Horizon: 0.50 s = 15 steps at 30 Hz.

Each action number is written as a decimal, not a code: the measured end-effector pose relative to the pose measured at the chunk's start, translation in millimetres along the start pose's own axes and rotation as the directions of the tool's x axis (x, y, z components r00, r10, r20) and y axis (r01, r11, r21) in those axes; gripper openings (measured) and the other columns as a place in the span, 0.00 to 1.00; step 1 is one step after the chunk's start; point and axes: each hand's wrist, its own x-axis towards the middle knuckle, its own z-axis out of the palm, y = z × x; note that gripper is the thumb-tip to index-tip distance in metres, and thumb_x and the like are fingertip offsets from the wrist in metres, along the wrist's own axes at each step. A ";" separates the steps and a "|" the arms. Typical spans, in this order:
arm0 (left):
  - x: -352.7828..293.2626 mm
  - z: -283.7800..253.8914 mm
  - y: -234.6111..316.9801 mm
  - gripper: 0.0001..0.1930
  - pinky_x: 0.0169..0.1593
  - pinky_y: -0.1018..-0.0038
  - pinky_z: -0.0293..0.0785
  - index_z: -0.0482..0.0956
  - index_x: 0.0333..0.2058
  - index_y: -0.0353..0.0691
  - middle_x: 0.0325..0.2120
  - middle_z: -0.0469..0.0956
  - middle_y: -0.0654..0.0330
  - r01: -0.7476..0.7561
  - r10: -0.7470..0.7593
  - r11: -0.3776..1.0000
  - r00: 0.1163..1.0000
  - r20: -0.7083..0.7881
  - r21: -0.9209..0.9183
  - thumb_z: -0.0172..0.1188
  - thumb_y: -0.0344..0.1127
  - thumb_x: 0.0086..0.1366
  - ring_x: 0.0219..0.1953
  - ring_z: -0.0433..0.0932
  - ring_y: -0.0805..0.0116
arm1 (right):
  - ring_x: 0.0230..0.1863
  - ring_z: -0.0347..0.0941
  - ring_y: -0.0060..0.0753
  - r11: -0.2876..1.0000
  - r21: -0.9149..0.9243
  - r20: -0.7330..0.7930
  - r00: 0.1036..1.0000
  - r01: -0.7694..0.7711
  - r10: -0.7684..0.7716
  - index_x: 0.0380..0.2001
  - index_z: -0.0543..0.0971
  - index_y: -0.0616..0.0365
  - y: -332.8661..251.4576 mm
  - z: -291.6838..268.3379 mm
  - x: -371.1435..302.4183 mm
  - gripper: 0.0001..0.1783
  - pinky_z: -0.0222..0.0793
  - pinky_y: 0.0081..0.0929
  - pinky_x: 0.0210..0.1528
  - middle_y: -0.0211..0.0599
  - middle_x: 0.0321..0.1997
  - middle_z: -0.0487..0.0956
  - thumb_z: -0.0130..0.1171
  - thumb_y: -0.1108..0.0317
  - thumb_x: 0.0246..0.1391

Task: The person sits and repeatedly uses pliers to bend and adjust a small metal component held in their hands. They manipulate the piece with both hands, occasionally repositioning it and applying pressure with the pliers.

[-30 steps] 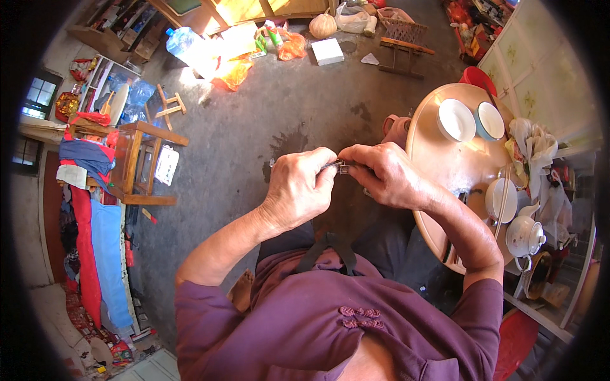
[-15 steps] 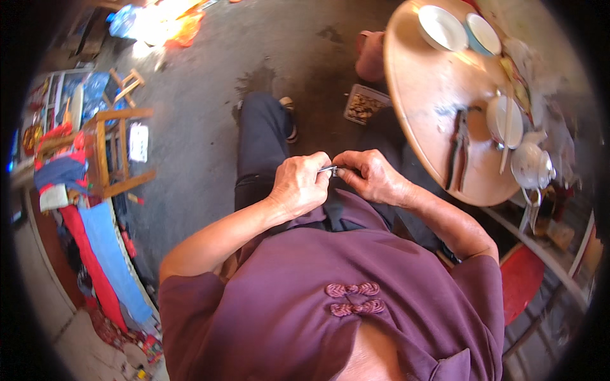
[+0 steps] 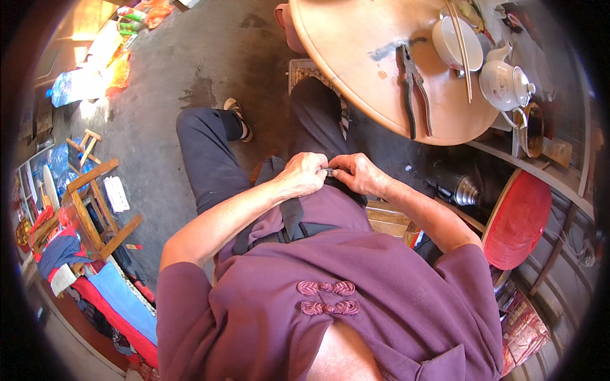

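Note:
In front of my lap, my left hand (image 3: 302, 174) and my right hand (image 3: 362, 175) meet with bent, closed fingers. Between their fingertips shows a small silver metal piece (image 3: 328, 172). It is mostly covered, so I cannot make out its exact kind. The left thumb and fingers pinch it from one side, and the right thumb and forefinger press on it from the other. Under the hands lies the dark strap (image 3: 292, 216) across my purple top. A pair of dark-handled pliers (image 3: 412, 89) rests on the table, apart from both hands.
The round-edged table (image 3: 356, 38) at upper right bears a white bowl (image 3: 450, 54), chopsticks (image 3: 467, 70) and a white teapot (image 3: 499, 84). A red round seat (image 3: 521, 219) stands at right. Leftward are a wooden stool (image 3: 79, 209) and piled cloths (image 3: 124, 292). A box (image 3: 302, 71) sits beyond my knee.
My view has turned rightward, so the table and pliers sit further left and higher in it. Both hands remain together at the small metal piece, which is now more covered.

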 end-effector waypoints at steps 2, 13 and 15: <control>2.7 0.5 4.2 0.10 0.37 0.61 0.71 0.78 0.33 0.31 0.26 0.78 0.44 -0.007 0.008 1.000 0.999 0.037 -0.019 0.53 0.31 0.55 0.32 0.78 0.49 | 0.39 0.76 0.53 0.999 0.035 -0.012 1.000 -0.006 0.006 0.39 0.78 0.63 3.8 0.1 -5.3 0.13 0.71 0.39 0.43 0.53 0.33 0.79 0.55 0.67 0.52; 17.0 0.1 20.4 0.12 0.38 0.60 0.72 0.77 0.36 0.30 0.28 0.78 0.42 -0.022 0.029 0.999 0.983 0.184 -0.041 0.52 0.32 0.56 0.34 0.78 0.49 | 0.39 0.74 0.59 0.995 -0.006 -0.094 0.991 -0.096 0.095 0.37 0.78 0.61 -6.0 -11.6 -26.8 0.12 0.70 0.45 0.42 0.56 0.32 0.78 0.55 0.67 0.52; 17.4 1.5 20.8 0.13 0.38 0.61 0.72 0.77 0.36 0.30 0.29 0.78 0.41 -0.041 0.045 0.999 0.983 0.175 -0.028 0.53 0.33 0.57 0.34 0.78 0.49 | 0.39 0.74 0.60 0.995 0.002 -0.105 0.990 -0.098 0.098 0.37 0.78 0.61 -5.6 -10.6 -27.6 0.11 0.70 0.46 0.42 0.57 0.32 0.78 0.54 0.67 0.52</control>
